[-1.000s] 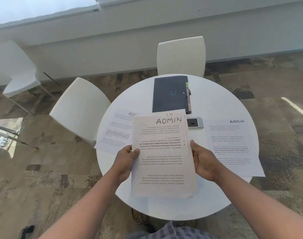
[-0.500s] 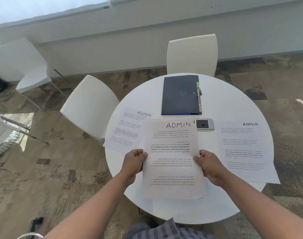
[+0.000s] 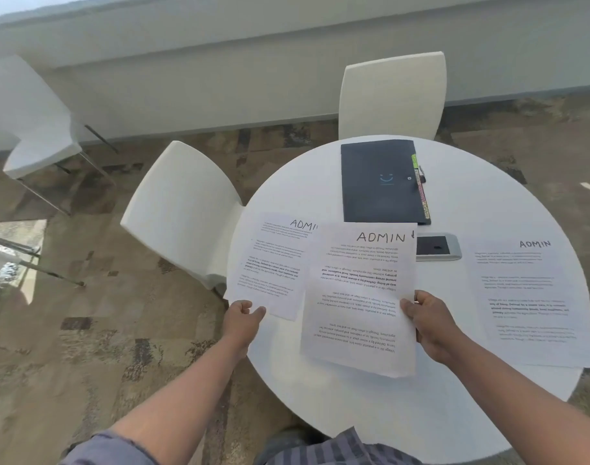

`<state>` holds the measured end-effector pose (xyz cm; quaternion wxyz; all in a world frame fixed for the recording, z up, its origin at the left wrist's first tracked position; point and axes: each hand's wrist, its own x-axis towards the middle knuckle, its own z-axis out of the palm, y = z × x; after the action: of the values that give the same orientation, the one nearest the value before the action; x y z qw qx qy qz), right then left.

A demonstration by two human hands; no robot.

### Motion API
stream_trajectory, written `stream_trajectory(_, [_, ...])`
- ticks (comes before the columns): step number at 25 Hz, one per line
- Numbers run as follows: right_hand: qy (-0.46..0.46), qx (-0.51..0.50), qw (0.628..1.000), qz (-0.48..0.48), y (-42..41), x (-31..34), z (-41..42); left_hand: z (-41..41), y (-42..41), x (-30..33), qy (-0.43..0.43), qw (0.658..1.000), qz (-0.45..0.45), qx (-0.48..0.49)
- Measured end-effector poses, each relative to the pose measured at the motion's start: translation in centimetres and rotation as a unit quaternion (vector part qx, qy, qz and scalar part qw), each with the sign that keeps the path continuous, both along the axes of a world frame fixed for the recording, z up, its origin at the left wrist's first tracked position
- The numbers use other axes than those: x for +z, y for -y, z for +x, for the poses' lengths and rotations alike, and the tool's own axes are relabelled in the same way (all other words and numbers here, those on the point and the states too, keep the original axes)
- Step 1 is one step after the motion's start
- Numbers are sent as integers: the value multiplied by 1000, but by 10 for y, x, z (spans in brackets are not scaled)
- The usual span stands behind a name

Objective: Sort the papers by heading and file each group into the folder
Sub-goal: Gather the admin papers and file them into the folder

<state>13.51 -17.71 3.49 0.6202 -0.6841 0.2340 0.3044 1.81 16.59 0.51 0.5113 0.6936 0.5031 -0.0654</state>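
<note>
A white printed sheet headed ADMIN (image 3: pixel 360 297) is held tilted above two more ADMIN sheets, one left (image 3: pixel 270 263), one right (image 3: pixel 528 297). A dark closed plastic folder with coloured tabs (image 3: pixel 381 181) lies flat beyond them.

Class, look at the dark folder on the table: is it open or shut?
Shut. The dark folder lies flat on the table, cover down, with only coloured tabs showing along its right edge.
</note>
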Motion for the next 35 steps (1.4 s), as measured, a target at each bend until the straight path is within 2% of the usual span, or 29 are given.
stream_trajectory(4, [-4, -22, 1000, -17, -51, 3, 4, 23, -67, -9, -10, 998, 55, -29])
stream_trajectory(9, [-11, -62, 997, -37, -72, 8, -5, 54, -114, -30, -6, 999, -36, 0])
stream_trajectory(11, [-10, -80, 996, -41, -73, 12, -8, 61, -120, -40, -12, 999, -40, -3])
stream_trajectory(16, [-10, -97, 994, -49, -79, 17, -6, 66, -135, -44, -71, 995, 33, -63])
stream_trajectory(19, [-15, -87, 994, -59, -85, 12, -4, 60, -151, -50, -110, 989, 28, -92])
stream_trajectory(21, [-16, -76, 995, -64, -89, 10, -2, 56, -160, -48, -128, 986, -7, -106])
stream_trajectory(24, [-12, -63, 995, -76, -89, 9, 1, 54, -165, -41, -94, 989, -64, -98])
stream_trajectory(26, [-9, -53, 995, -84, -83, 7, 3, 56, -159, -29, -44, 993, -59, -96])
stream_trajectory(28, [-5, -47, 995, -90, -75, 5, 4, 61, -149, -9, 9, 994, -23, -105])
stream_trajectory(32, [4, -42, 996, -84, -50, -4, 5, 68, -123, 33, 65, 982, 116, -136])
stream_trajectory(35, [8, -33, 997, -64, -21, -8, 6, 69, -96, 67, 100, 978, 155, -96])
